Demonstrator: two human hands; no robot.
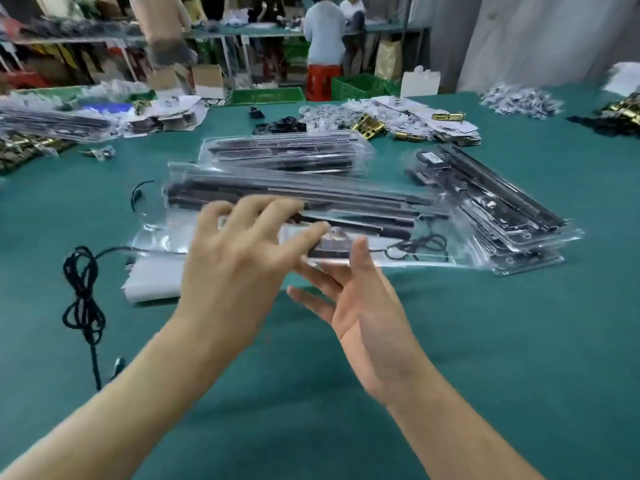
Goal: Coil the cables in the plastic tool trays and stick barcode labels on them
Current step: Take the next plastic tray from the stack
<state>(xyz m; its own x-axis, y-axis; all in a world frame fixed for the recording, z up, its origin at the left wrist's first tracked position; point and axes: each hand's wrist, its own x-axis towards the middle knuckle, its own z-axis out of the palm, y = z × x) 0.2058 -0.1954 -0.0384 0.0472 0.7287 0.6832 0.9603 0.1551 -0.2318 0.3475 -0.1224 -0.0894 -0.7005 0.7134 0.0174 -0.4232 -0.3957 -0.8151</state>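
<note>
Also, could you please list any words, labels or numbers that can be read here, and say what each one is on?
No text here can be read.
White label on the top tray of the right-hand stack: dark print, too blurred to read.
Pile of white cards at the far side of the table: any print is too small and blurred.

On the table (519, 341), one tool tray (346, 199) lies in the middle, with a stack of trays (287, 152) behind it and another stack (502, 209) against its right end. A loose cable (83, 299) lies to its left, and a coiled cable (420, 245) sits inside its right part.
</note>
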